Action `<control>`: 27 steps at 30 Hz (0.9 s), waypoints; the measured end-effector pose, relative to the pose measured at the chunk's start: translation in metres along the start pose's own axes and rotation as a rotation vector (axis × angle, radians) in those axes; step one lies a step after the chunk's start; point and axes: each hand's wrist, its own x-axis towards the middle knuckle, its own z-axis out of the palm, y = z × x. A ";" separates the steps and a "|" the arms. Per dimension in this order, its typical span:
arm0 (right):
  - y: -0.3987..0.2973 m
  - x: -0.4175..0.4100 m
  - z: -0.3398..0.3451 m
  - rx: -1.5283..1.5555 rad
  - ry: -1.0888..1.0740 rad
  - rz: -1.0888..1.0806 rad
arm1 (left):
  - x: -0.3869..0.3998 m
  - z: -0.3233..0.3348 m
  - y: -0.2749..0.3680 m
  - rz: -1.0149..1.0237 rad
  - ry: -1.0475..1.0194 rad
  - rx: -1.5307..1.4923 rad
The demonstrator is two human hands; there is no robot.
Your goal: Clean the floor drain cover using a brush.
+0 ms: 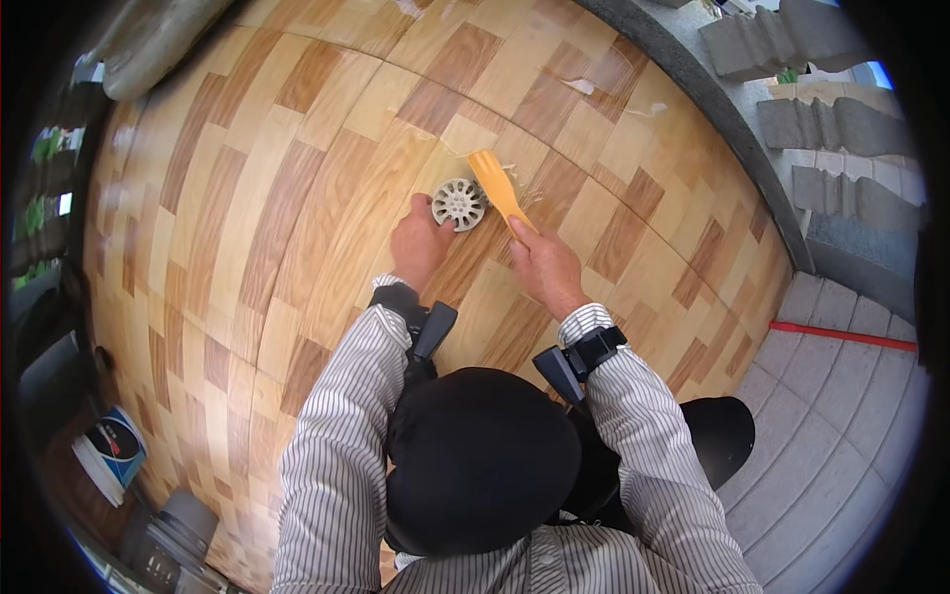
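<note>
My left hand [421, 241] grips a round, slotted drain cover [458, 205] by its lower left edge, just above the wood-patterned tile floor [356, 200]. In my right hand [547, 267] is the narrow end of an orange-yellow brush or scraper-like tool [493, 182]; its wide end points up and left, close against the right side of the cover. The tool's underside is hidden, so its exact kind cannot be told. Wet patches shine on the floor around the tool's wide end.
A stone balustrade [805, 122] borders the floor at the upper right. At the lower right lies a red pole [842, 335] on grey paving. A white and blue bucket [111, 454] and a grey plastic container [185, 520] are at the lower left. Small puddles [582, 85] lie farther ahead.
</note>
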 end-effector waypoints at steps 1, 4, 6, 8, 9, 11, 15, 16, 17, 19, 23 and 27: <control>0.003 -0.007 0.000 0.031 0.065 -0.039 | 0.000 -0.001 -0.003 -0.009 0.002 0.001; 0.005 -0.029 -0.004 -0.033 -0.073 -0.011 | 0.000 -0.004 -0.003 -0.054 0.031 0.004; 0.009 -0.032 0.003 -0.011 -0.041 -0.005 | 0.002 -0.008 -0.002 -0.130 -0.056 0.040; 0.013 -0.032 0.006 0.014 -0.007 -0.001 | 0.003 -0.002 -0.003 -0.045 0.006 -0.033; 0.012 -0.032 0.005 0.009 0.021 -0.040 | 0.003 -0.001 -0.004 0.040 0.068 -0.100; 0.007 -0.030 0.004 0.007 0.045 -0.081 | 0.005 0.000 -0.008 0.113 0.056 -0.100; 0.003 -0.029 0.009 -0.078 -0.018 -0.136 | 0.006 0.002 -0.008 0.210 -0.013 -0.091; 0.003 -0.030 0.010 -0.102 -0.014 -0.152 | 0.007 0.007 -0.010 0.207 -0.013 -0.090; 0.005 -0.033 0.010 -0.102 -0.017 -0.154 | 0.008 0.012 -0.010 0.182 0.008 -0.108; 0.018 -0.043 0.006 -0.177 -0.140 -0.188 | 0.008 0.013 -0.005 0.164 0.021 -0.133; 0.044 -0.054 -0.010 -0.210 -0.146 -0.197 | 0.007 0.009 -0.009 0.101 -0.043 -0.073; 0.045 -0.045 -0.017 -0.249 -0.094 -0.208 | 0.006 0.013 -0.002 0.085 -0.046 -0.081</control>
